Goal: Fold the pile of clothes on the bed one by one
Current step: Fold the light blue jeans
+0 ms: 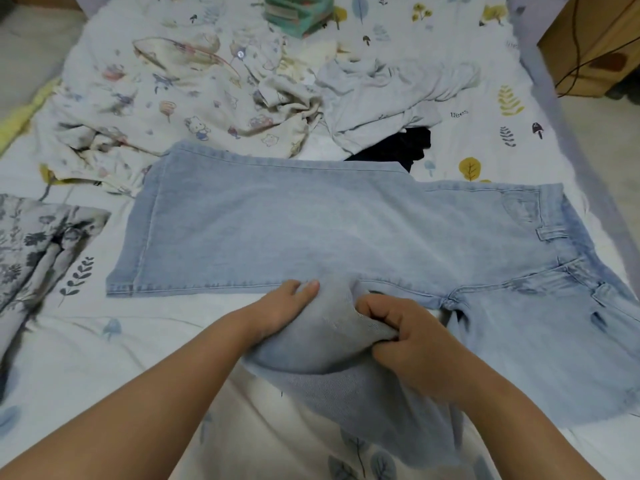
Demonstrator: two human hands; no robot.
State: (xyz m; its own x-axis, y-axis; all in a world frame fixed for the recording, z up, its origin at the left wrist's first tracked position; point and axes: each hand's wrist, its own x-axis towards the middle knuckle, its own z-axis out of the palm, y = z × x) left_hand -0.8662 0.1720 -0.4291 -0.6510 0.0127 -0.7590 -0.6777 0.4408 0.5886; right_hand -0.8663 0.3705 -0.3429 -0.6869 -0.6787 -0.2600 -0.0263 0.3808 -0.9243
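Gripping the jeans [311, 220] leg at six o'clock, left hand [280, 311] and right hand [408, 348] fingers pinching denim, we judge it heavy, stiff-ish, best held by the hem.

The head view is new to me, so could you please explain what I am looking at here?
This one picture comes from a camera worn on a person's head, looking down at a bed with a leaf-print sheet. No robot is involved, only two bare hands. Light blue jeans lie spread across the bed, waistband to the right. The left hand and right hand each have a grip on the nearer jeans leg, bunched up between them. Behind lie unfolded clothes: a cartoon-print garment, a pale shirt and something black.
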